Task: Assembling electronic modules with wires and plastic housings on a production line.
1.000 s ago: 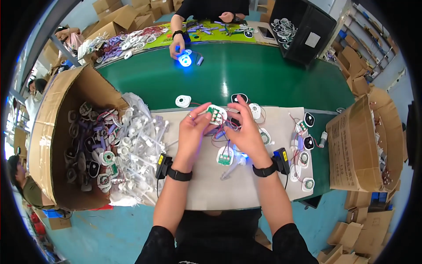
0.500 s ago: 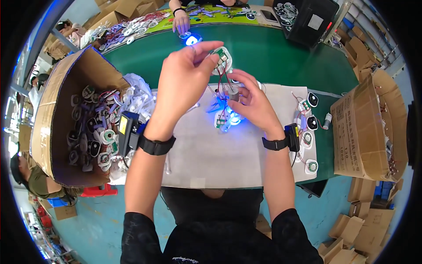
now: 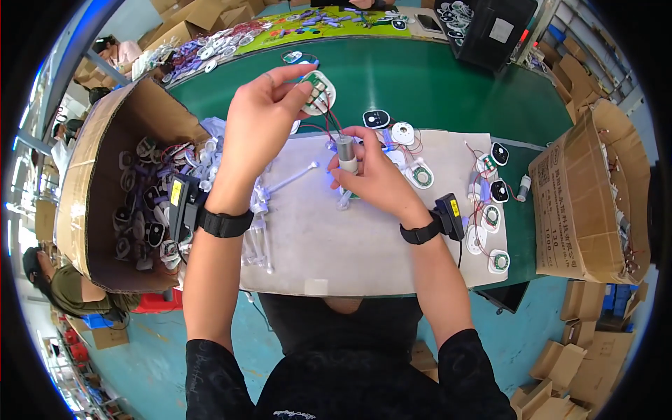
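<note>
Between the fingers and thumb of my left hand is a white oval cover with a green circuit board, its wired side turned up. Red and dark wires run down from it to a small silver motor with a pale collar. My right hand is curled around that motor, holding it above the pale work mat. Partly hidden beneath the right hand lies a small translucent piece. A faint blue glow shows beside the fingers.
At left stands a cardboard box full of wired parts, with white plastic rods beside it. Board covers lie right of my hands and along the mat's right edge. Another cardboard box stands at right. A green table surface stretches beyond.
Both hands have moved left with the circuit-board cover and motor. The bright blue light near them has faded. Across the table, a co-worker's hand has withdrawn and the piece there is unlit.
</note>
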`<state>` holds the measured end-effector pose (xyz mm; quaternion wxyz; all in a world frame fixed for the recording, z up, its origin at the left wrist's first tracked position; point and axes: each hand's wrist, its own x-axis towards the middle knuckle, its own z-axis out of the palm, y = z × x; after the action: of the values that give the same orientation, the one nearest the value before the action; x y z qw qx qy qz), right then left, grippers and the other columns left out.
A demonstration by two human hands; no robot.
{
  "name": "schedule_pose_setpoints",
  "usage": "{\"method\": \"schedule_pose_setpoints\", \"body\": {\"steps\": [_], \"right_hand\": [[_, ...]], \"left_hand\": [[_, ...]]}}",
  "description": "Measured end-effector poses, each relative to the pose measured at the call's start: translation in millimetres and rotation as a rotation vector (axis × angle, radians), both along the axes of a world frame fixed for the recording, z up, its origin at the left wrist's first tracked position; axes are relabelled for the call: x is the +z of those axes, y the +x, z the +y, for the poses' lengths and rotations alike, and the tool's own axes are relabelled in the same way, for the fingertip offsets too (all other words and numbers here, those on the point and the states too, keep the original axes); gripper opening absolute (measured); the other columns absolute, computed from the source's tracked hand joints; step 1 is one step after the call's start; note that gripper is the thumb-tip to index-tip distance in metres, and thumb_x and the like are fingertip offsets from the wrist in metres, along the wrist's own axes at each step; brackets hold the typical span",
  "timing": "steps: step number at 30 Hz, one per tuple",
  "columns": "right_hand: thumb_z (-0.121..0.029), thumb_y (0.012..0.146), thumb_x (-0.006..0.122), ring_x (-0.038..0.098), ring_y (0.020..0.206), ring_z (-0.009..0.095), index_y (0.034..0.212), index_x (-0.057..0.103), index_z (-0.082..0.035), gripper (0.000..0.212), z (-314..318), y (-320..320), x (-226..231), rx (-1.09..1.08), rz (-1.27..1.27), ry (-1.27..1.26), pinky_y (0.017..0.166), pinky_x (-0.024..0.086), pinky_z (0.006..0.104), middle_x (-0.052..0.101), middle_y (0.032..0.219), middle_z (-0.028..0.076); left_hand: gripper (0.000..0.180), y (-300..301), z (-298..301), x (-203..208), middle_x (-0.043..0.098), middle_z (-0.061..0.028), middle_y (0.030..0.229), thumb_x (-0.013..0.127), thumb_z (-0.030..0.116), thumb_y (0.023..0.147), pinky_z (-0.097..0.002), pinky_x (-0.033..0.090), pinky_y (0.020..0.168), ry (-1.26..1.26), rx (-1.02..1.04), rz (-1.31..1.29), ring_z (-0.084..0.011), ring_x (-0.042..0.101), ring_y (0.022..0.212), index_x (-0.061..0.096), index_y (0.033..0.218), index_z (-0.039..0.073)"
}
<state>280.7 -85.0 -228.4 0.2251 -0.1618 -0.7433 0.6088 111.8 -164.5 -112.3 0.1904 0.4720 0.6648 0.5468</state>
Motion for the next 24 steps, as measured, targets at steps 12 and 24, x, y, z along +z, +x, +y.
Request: {"method": "schedule_pose_setpoints", "body": {"steps": [12, 24], "right_hand": [[-0.008, 0.097, 0.062, 0.062, 0.115, 0.028, 0.159, -0.008, -0.01, 0.094, -26, 13, -6, 0.47, -0.237, 0.16, 0.098, 0.049, 0.037, 0.055, 0.138, 0.026], [-0.005, 0.079, 0.074, 0.056, 0.112, 0.028, 0.115, 0.067, -0.01, 0.038, 36, 30, -18, -0.208, -0.275, 0.746, 0.103, 0.038, 0.0399, 0.065, 0.111, 0.008]], "left_hand": [[0.029, -26, -62, -112, 0.072, -0.0061, 0.103, 0.059, 0.009, 0.1, -0.0237, 0.057, 0.073, -0.05, 0.265, -0.367, -0.0089, 0.067, 0.089, 0.063, 0.127, -0.001], [0.028, -12, -63, -159, 0.067, -0.0088, 0.074, 0.063, 0.011, 0.096, -0.0345, 0.049, 0.061, -0.24, 0.326, 0.138, -0.016, 0.056, 0.061, 0.068, 0.123, 0.005]]}}
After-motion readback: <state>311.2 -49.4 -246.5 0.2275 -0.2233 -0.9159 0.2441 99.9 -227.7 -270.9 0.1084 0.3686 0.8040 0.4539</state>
